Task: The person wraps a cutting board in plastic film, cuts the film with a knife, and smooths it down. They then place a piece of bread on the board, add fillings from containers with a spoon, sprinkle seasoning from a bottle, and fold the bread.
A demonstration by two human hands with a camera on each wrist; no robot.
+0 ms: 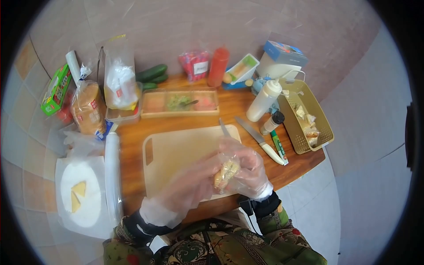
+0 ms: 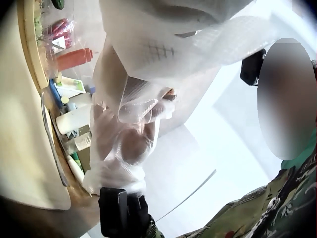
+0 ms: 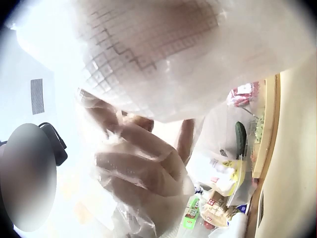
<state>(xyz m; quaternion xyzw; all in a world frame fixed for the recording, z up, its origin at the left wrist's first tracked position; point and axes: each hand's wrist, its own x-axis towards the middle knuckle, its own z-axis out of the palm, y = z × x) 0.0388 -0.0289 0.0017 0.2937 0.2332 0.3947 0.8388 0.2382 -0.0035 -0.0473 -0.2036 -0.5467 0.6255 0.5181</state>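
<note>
Over the front of the cutting board [image 1: 176, 154], both hands, in clear plastic gloves, hold a small film-wrapped piece that looks like a sandwich [image 1: 228, 171]. From the left side my left hand [image 1: 190, 179] grips its edge with the fingertips. My right hand [image 1: 252, 170] curls its fingers and thumb about the other side. Loose glove plastic hides much of the piece in both wrist views. A knife [image 1: 224, 128] lies at the board's back right edge, its near part hidden behind the right hand.
Right of the board lie a white-handled knife [image 1: 265, 145], a green tube [image 1: 279, 148], a spice jar [image 1: 272, 123] and a white squeeze bottle [image 1: 264, 100]. A basket [image 1: 327, 126] holds several wrapped pieces. Behind stands a three-part topping tray [image 1: 179, 114]. At left are bagged bread [image 1: 88, 108] and a film roll [image 1: 113, 176].
</note>
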